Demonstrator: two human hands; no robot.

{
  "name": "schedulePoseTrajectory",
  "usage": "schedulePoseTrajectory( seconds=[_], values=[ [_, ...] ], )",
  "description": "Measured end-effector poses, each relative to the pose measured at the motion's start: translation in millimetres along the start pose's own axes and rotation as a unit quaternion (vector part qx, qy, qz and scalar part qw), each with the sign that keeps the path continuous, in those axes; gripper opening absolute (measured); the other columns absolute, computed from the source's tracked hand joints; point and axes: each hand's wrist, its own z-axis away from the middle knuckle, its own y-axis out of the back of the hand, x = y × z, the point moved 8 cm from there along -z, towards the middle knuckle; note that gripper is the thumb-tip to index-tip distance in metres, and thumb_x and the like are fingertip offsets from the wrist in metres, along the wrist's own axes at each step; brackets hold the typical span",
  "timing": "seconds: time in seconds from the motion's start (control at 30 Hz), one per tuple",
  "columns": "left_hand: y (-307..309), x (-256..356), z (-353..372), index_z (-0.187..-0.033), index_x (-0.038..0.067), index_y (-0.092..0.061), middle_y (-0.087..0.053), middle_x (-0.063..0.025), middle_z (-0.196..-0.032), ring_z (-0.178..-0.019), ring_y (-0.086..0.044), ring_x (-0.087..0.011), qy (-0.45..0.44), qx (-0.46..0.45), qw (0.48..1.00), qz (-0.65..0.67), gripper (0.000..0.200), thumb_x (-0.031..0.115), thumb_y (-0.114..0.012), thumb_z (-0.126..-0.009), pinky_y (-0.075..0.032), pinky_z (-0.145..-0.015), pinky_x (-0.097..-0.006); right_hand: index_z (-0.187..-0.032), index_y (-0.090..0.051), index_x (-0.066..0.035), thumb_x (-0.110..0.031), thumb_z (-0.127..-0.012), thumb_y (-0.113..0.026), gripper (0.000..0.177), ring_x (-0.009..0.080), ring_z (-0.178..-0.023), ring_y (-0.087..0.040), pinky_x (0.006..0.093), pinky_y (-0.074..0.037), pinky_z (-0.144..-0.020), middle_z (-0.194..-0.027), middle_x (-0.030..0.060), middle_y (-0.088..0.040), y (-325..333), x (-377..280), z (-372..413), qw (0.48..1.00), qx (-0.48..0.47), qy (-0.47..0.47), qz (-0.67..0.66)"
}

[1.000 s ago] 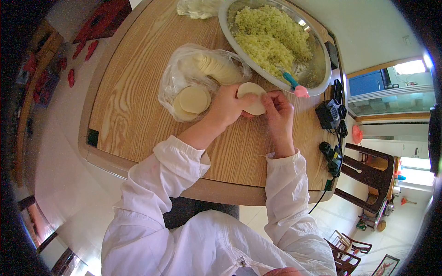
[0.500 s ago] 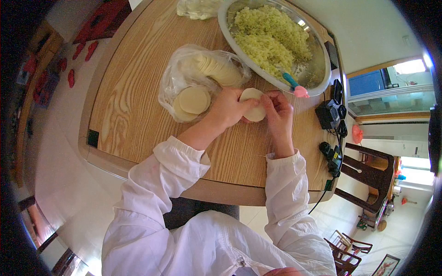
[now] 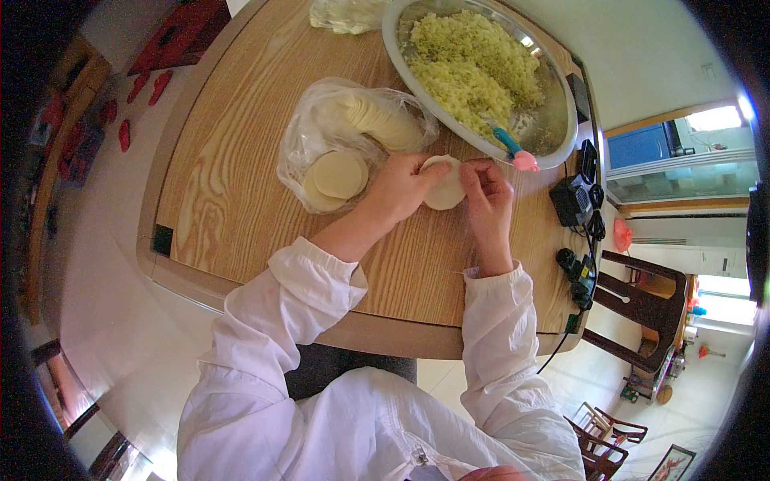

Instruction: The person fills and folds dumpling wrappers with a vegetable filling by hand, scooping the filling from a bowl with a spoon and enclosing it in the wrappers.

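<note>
Between my two hands is a round dumpling wrapper (image 3: 443,189), pale and flat, held above the wooden table. My left hand (image 3: 401,186) grips its left side, thumb lying over the top face. At the right edge, my right hand (image 3: 488,192) pinches the rim with thumb and fingertips. Just left of my hands lies an open clear plastic bag (image 3: 295,136) with a stack of wrappers (image 3: 377,123) fanned inside and a few loose wrappers (image 3: 341,174) at its mouth. Beyond my hands stands a steel bowl (image 3: 417,84) of chopped pale-green filling (image 3: 473,68).
A utensil with a teal and pink handle (image 3: 516,150) leans on the bowl's near rim. Black adapters and cables (image 3: 571,200) lie along the table's right edge, with a black device (image 3: 577,272) nearer me. Another plastic bag (image 3: 347,14) sits at the far edge. A dark wooden chair (image 3: 642,309) stands right.
The wrapper has turned slightly between my hands, and my left thumb and fingers have shifted a little on it. My right hand still pinches its edge.
</note>
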Motion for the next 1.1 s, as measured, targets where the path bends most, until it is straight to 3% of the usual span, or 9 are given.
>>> schedulePoseTrajectory(
  seconds=[0.3,0.4,0.5,0.6,0.7,0.8,0.9,1.0,1.1],
  values=[
    [-5,4,4,-0.087,-0.003,-0.064,-0.065,-0.0091,-0.074,-0.066,-0.059,-0.0106,0.019,-0.035,0.999,0.017,0.023,0.018,-0.062,-0.078,-0.047,-0.060,-0.0278,-0.087,-0.059,0.001,-0.008,-0.082,-0.058,0.010,0.0067,-0.070,-0.052,0.0211,-0.043,-0.063,-0.078,0.0010,-0.060,-1,-3,2,1.000,0.008,-0.009,-0.002],
    [-5,4,3,-0.087,-0.003,-0.064,-0.065,-0.0087,-0.074,-0.066,-0.059,-0.0110,0.003,-0.040,0.999,-0.036,0.023,0.018,-0.062,-0.078,-0.047,-0.060,-0.0282,-0.087,-0.060,0.000,-0.008,-0.082,-0.058,0.010,0.0066,-0.071,-0.052,0.0211,-0.043,-0.063,-0.078,0.0014,-0.059,-3,-5,1,1.000,-0.013,0.000,0.025],
    [-9,4,1,-0.089,-0.003,-0.063,-0.065,-0.0096,-0.076,-0.068,-0.059,-0.0118,-0.009,-0.056,0.998,-0.035,0.024,0.018,-0.060,-0.078,-0.047,-0.062,-0.0290,-0.085,-0.059,0.001,-0.008,-0.082,-0.058,0.009,0.0070,-0.071,-0.052,0.0211,-0.043,-0.064,-0.077,0.0017,-0.059,2,-2,1,0.999,0.022,0.014,0.026],
    [-3,6,3,-0.091,-0.003,-0.062,-0.064,-0.0114,-0.079,-0.072,-0.059,-0.0128,-0.024,0.004,0.999,0.022,0.025,0.018,-0.058,-0.079,-0.047,-0.064,-0.0298,-0.079,-0.058,0.000,-0.008,-0.081,-0.059,0.009,0.0076,-0.066,-0.051,0.0218,-0.042,-0.060,-0.073,0.0011,-0.059,10,-14,2,0.992,0.094,0.061,0.051],
    [-1,-6,-2,-0.094,-0.003,-0.061,-0.064,-0.0102,-0.082,-0.073,-0.059,-0.0139,-0.005,-0.006,0.999,0.044,0.028,0.021,-0.057,-0.080,-0.047,-0.064,-0.0300,-0.076,-0.056,0.000,-0.007,-0.079,-0.061,0.009,0.0084,-0.059,-0.049,0.0228,-0.040,-0.053,-0.065,0.0025,-0.056,12,-16,8,0.991,0.082,0.050,0.090],
    [1,-7,6,-0.094,-0.002,-0.061,-0.064,-0.0066,-0.082,-0.072,-0.059,-0.0143,0.075,0.022,0.993,0.084,0.028,0.023,-0.057,-0.082,-0.046,-0.062,-0.0292,-0.074,-0.055,0.000,-0.006,-0.077,-0.062,0.010,0.0107,-0.052,-0.045,0.0249,-0.037,-0.048,-0.058,0.0051,-0.052,1,-38,12,0.971,0.027,0.152,0.182],
    [0,-5,9,-0.098,0.000,-0.060,-0.063,-0.0036,-0.085,-0.075,-0.058,-0.0129,0.127,0.003,0.981,0.145,0.030,0.025,-0.056,-0.084,-0.045,-0.062,-0.0270,-0.074,-0.055,0.000,-0.005,-0.076,-0.062,0.009,0.0145,-0.050,-0.044,0.0260,-0.037,-0.047,-0.060,0.0073,-0.051,6,-67,24,0.957,0.060,0.207,0.192],
    [-3,-12,10,-0.105,0.002,-0.058,-0.061,-0.0037,-0.093,-0.083,-0.057,-0.0149,0.133,-0.003,0.961,0.241,0.033,0.028,-0.054,-0.085,-0.045,-0.073,-0.0275,-0.080,-0.055,-0.002,-0.003,-0.075,-0.060,0.007,0.0188,-0.055,-0.046,0.0269,-0.039,-0.051,-0.068,0.0075,-0.054,16,-86,42,0.946,0.104,0.239,0.192],
    [-1,-7,12,-0.106,0.002,-0.057,-0.061,-0.0018,-0.092,-0.079,-0.056,-0.0088,0.140,-0.012,0.971,0.192,0.035,0.031,-0.052,-0.086,-0.044,-0.062,-0.0227,-0.091,-0.054,-0.002,0.001,-0.073,-0.058,0.019,0.0222,-0.068,-0.048,0.0293,-0.042,-0.062,-0.076,0.0081,-0.055,26,-110,49,0.923,0.190,0.314,0.112]
  ],
)
